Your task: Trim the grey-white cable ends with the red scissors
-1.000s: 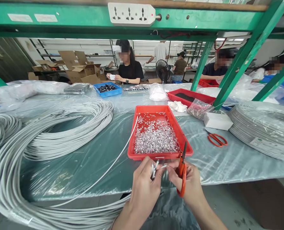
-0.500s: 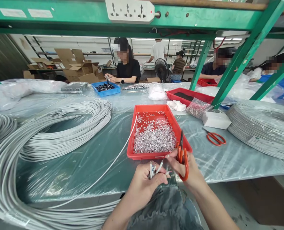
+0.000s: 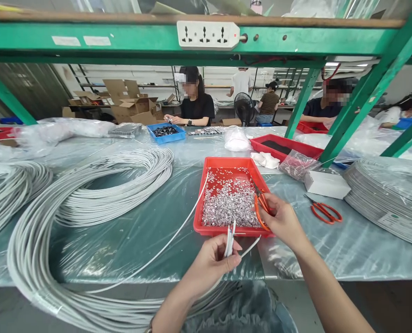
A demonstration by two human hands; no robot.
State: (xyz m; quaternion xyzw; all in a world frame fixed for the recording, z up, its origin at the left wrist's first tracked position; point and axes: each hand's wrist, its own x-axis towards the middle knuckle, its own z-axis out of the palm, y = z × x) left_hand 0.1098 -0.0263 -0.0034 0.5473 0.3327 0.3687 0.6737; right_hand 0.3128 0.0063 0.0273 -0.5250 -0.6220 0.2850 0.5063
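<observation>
My left hand point(image 3: 211, 259) is closed around several white cable ends point(image 3: 230, 240), which stick up between thumb and fingers; one more end points off to the right. My right hand point(image 3: 282, 219) grips orange-handled scissors point(image 3: 261, 206), their dark blades angled over the right side of the red tray point(image 3: 199, 226). A heap of small shiny metal pieces point(image 3: 227, 206) fills much of that tray. From the tray's left edge a single white cable point(image 3: 171, 238) curves down toward the big cable coil point(image 3: 28, 259), whose strands run below my left forearm.
Another cable coil point(image 3: 15, 189) lies far left, and a wrapped coil point(image 3: 393, 203) at right. Second orange-handled scissors point(image 3: 324, 212) and a white box point(image 3: 327, 184) are right of the tray. Green posts point(image 3: 352, 106) rise at right. A person point(image 3: 195, 99) sits opposite behind a blue tray point(image 3: 166, 133).
My right hand with the scissors has moved forward over the tray, away from the cable ends. The bundle in my left hand now stands more upright. The view has shifted left and up.
</observation>
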